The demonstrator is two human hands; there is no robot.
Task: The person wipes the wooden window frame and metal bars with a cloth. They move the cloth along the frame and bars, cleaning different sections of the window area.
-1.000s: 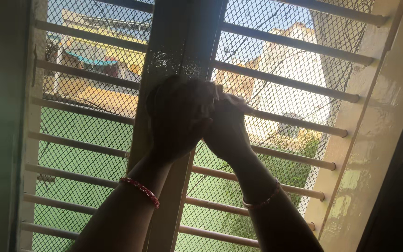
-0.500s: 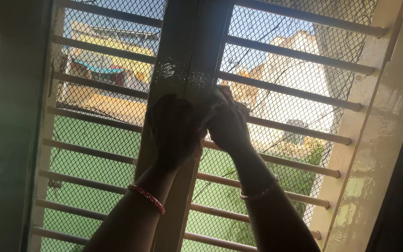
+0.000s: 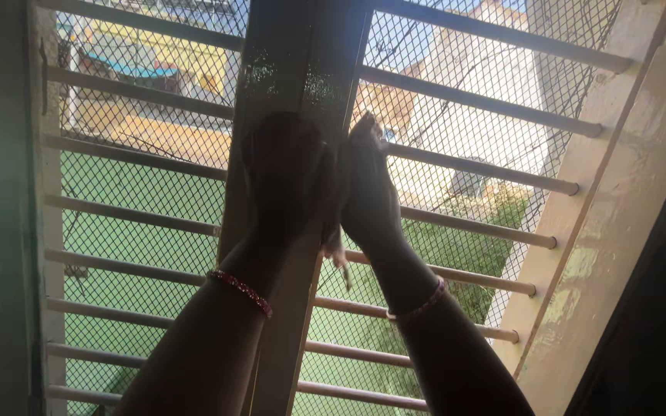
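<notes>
Both my hands are raised against the dark upright post (image 3: 287,69) in the middle of a barred window, and they show as dark shapes against the daylight. My left hand (image 3: 283,177) lies on the face of the post, and its fingers are hidden from me. My right hand (image 3: 370,196) sits at the post's right edge with its fingertips up against the wire mesh (image 3: 456,100). A small pale scrap (image 3: 336,250), like cloth, hangs below and between the two hands, seemingly from the right one. Each wrist wears a bangle.
Horizontal bars (image 3: 472,166) and mesh cover both halves of the window. A pale window frame (image 3: 595,231) slants down the right side, with a dark wall edge (image 3: 1,231) on the left. Buildings and green ground lie outside.
The view has shifted right and closer. My hands were clasped together on the post and now sit slightly apart, the right one stretched up along the post's edge.
</notes>
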